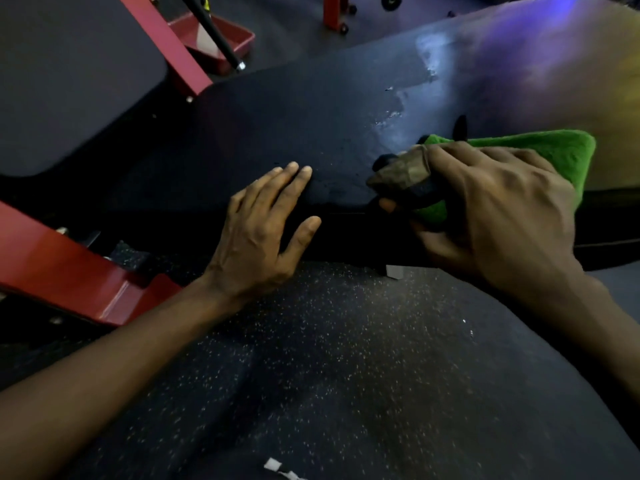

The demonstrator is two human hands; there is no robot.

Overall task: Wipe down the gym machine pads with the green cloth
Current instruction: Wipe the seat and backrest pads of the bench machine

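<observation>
Firmly, left hand (pixel 259 233) flat on the pad (pixel 294 126), sweep the green cloth (pixel 554 154) (right hand (pixel 495 209) gripping it) toward eleven o'clock.

Left grip (pixel 263 223) flat, fingers straight, thumb spread. Right grip (pixel 491 216) knuckles up, fingers curled, clutching.

Clearly a gym: 2 black machine pads (pixel 294 126) on red steel frames (pixel 52 265), speckled rubber floor (pixel 311 375) underfoot, another red upright (pixel 333 10) with small wheels (pixel 344 28) further back.
</observation>
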